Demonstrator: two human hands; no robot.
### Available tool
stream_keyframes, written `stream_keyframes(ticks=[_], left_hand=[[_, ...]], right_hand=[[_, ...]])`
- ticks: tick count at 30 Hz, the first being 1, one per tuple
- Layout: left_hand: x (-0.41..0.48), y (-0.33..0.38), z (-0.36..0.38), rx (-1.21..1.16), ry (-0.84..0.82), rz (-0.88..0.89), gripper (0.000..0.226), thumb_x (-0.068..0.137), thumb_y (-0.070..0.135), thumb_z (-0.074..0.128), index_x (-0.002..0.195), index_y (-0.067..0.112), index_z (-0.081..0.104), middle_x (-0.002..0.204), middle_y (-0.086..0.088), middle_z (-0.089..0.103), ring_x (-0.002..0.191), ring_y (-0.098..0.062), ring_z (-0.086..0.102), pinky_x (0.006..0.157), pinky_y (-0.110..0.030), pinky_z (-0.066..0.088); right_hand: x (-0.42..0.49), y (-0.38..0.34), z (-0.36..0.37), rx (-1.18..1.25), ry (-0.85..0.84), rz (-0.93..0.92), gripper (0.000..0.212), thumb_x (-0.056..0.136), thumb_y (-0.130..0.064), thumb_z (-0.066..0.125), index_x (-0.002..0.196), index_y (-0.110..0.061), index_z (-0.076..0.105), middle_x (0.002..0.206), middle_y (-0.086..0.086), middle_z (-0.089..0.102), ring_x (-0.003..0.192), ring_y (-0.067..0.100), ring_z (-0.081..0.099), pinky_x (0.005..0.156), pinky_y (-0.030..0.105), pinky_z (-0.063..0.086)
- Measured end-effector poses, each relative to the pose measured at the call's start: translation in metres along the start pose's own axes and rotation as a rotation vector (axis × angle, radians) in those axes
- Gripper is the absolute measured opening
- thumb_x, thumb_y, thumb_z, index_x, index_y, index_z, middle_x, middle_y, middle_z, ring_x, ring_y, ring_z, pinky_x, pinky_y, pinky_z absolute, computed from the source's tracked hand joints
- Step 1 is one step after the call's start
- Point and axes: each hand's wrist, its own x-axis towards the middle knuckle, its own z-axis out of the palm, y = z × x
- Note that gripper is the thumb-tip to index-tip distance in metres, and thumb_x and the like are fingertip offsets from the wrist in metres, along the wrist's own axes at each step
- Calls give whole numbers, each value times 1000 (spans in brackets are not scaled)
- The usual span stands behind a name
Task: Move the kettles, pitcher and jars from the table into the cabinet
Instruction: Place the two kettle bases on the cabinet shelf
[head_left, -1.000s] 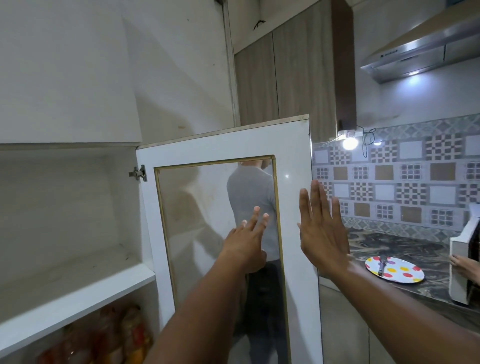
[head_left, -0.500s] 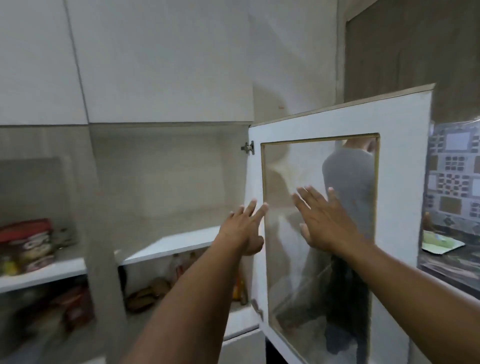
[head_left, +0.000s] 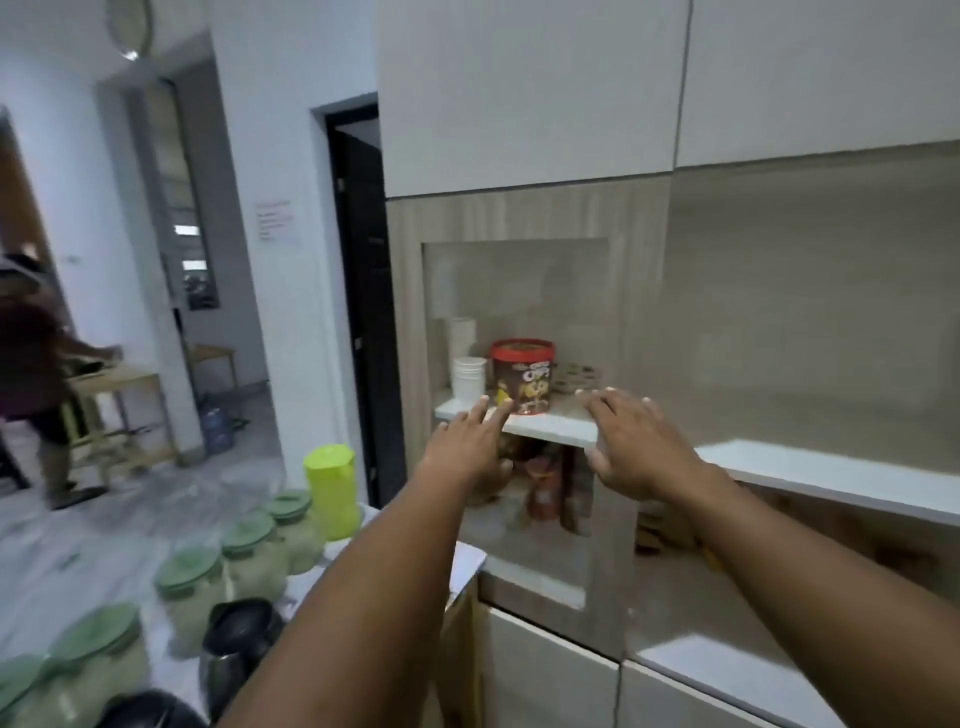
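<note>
The left hand (head_left: 467, 441) and right hand (head_left: 639, 447) are hovering empty, fingers spread, before the cabinet (head_left: 519, 218); jars (head_left: 254, 551), pitcher (head_left: 332, 491) and kettle (head_left: 239, 644) are sitting below-left of them. The open door seen earlier is gone from view.

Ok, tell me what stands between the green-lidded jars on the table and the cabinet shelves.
The glass door closes off the left compartment, where the red tub stands. The left hand and right hand hover before it, empty. The white shelf to its right lies open, with nothing visible between it and the jars.
</note>
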Motion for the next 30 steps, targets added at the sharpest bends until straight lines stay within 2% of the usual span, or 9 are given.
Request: stream_keyframes(ticks=[5,11,15,20,24,28,30], left_hand=[[-19,-131,21,-12,-53,-264,85,94,42,53,161,28,2,170,-7,4,151,-32,24,118,-46,30],[-31,-224,52,-52,-64,-437,88,90,47,56,160,30,6,167,-6,15,147,-33,31,115,-50,35],[-30,-251,83,-86,-116,-515,86,89,45,57,160,31,9,166,-6,20,146,-34,33,113,-52,37],[-16,-268,140,-114,-211,-583,77,93,39,58,159,23,21,163,-9,26,146,-32,33,115,-47,36],[6,-287,202,-122,-342,-700,68,91,38,59,152,19,34,153,-11,40,138,-33,42,108,-48,42],[32,-298,262,-152,-459,-831,64,90,40,59,147,19,39,146,-9,43,133,-33,45,102,-50,45],[43,-302,292,-164,-525,-888,59,90,39,59,143,19,42,141,-9,45,129,-33,47,99,-49,46]], right_hand=[[80,-95,49,120,-41,-191,74,91,-41,55,155,-19,25,156,8,37,142,27,36,115,45,30],[142,-166,95,210,-138,-264,68,93,-38,54,153,-19,30,155,10,38,140,29,39,113,47,36],[171,-193,142,268,-229,-283,64,90,-37,54,150,-22,34,152,6,43,135,29,46,108,49,41],[210,-208,225,343,-398,-319,54,90,-35,57,141,-20,47,144,6,51,126,29,53,100,46,48],[248,-214,311,323,-556,-388,50,94,-35,55,141,-19,47,145,7,48,129,28,49,100,43,46],[283,-220,393,304,-698,-477,43,90,-31,55,131,-17,51,133,9,52,119,30,53,91,42,48],[294,-223,429,316,-754,-515,46,89,-28,54,133,-16,49,132,10,52,117,32,54,91,42,49]])
